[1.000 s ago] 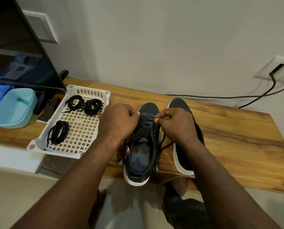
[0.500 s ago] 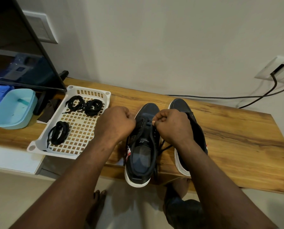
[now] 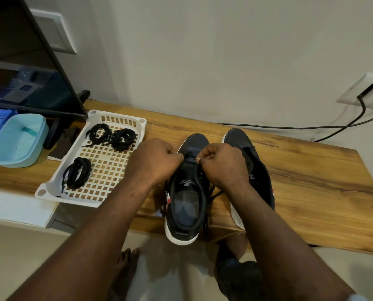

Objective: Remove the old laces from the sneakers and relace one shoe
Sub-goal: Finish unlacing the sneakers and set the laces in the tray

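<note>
left hand curled at 10 o'clock of sneaker, hold unclear | right hand pinching lace, 1 o'clock | risk: unthreading from uneven tug

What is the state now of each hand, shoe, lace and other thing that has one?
shoe in hand: upright, mostly unlaced, heel past the table edge
second shoe: upright, partly hidden
left hand: curled, apparently pinching the lace
right hand: pinching the lace end
lace bundles: three, coiled, in the tray
cable: plugged into the wall socket
</note>
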Demonstrator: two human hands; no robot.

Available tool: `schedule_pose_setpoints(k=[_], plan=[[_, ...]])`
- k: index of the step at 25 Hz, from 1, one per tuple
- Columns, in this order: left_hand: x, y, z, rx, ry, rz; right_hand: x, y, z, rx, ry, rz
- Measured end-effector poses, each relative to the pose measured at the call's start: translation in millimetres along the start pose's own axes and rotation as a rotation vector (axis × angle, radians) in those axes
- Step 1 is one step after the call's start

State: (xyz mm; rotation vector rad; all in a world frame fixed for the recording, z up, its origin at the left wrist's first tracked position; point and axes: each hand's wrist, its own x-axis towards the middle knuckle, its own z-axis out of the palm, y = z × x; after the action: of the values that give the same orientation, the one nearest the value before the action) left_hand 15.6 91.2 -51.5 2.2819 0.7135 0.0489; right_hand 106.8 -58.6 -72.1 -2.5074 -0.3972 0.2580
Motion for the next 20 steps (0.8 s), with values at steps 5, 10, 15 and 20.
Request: schedule_pose_setpoints(k=[5,10,15,20], plan=[[8,-6,13,-0.181,-0.073,-0.051,-2,-5,7,0.076,0.018,-0.015],[13,-17,12,-0.436,-0.152,-0.141,-5,-11,13,0.088,0.024,-0.047],[10,-12,9,-0.502,-0.144,-0.143,-8,-15,20,0.049,0.041,-0.065],[11,-18,16,-0.499,-0.081,-0.129,-6,-15,24,0.108,0.042,-0.077]])
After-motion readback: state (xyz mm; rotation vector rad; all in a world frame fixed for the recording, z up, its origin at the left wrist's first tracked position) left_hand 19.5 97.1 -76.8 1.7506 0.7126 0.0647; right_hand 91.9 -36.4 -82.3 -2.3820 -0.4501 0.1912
